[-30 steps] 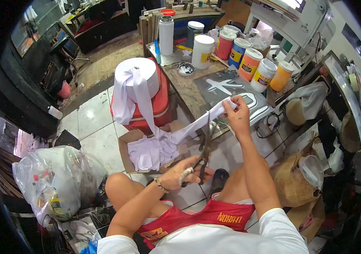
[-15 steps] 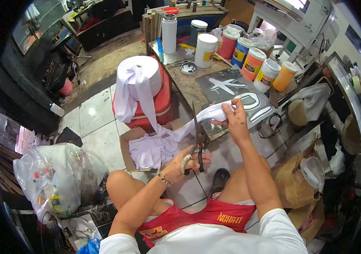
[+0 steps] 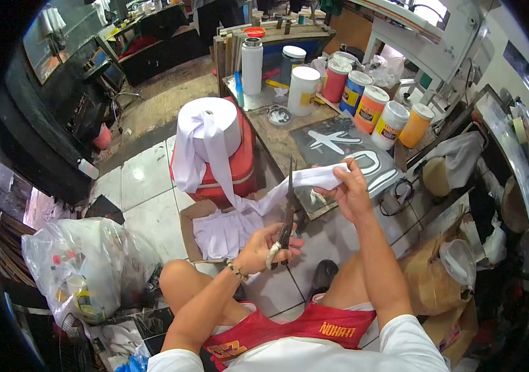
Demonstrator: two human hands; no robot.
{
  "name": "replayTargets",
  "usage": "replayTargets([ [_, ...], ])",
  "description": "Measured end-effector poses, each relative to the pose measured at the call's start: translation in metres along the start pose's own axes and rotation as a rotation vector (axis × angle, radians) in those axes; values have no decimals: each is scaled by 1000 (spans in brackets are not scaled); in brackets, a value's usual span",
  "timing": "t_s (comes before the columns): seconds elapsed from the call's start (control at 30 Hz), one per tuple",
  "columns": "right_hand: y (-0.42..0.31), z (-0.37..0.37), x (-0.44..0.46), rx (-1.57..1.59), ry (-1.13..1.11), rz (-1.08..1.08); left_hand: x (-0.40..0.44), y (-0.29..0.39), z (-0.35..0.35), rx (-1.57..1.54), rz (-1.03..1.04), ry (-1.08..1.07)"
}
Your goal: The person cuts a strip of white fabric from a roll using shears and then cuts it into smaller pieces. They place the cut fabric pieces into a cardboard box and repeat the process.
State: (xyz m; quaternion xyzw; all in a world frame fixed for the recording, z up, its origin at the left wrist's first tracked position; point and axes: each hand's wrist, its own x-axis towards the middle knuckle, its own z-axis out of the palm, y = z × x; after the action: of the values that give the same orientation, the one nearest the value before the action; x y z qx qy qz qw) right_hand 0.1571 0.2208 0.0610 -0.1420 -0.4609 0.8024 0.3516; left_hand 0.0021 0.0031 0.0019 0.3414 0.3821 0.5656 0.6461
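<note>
White fabric strip [image 3: 321, 177] runs from the pinched thumb and fingers of the right hand [image 3: 352, 191] down towards a cardboard box [image 3: 187, 233]. Dark scissors [image 3: 288, 218], grasped by the handles in the left hand [image 3: 263, 250], stand across it, contact unclear. Beyond, a white roll [image 3: 230, 133] sits on a red cooler [image 3: 243, 175].

white short-sleeved shirt [image 3: 314, 356] | red shorts [image 3: 280, 328], yellow lettering [image 3: 337, 329] | beaded bracelet [image 3: 235, 270], left wrist | dark footwear [image 3: 324, 274]
</note>
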Motion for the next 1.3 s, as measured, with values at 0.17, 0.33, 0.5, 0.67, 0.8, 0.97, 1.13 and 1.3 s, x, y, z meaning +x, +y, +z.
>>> replayTargets([
  [0.17,-16,-27,0,-36,-159,93,-4,7,2,78,-24,13],
  [0.33,-28,-47,0,-295,-341,348,-7,1,-10,205,-48,-11],
  [0.5,-5,-24,-7,-470,-339,281,-12,6,-8,376,34,-37],
  [0.67,9,-3,-5,-661,-207,134,-12,10,1,349,-4,36],
  [0.8,11,4,-5,-669,-206,-2,-10,5,-4,442,70,39],
  [0.97,3,2,-7,-578,-128,168,-9,4,-5,493,95,68],
  [1.13,5,-9,-5,-549,-194,304,-7,-4,-9,404,78,16],
  [1.3,1,23,-10,-282,-187,148,-4,-3,-7,216,35,-66],
])
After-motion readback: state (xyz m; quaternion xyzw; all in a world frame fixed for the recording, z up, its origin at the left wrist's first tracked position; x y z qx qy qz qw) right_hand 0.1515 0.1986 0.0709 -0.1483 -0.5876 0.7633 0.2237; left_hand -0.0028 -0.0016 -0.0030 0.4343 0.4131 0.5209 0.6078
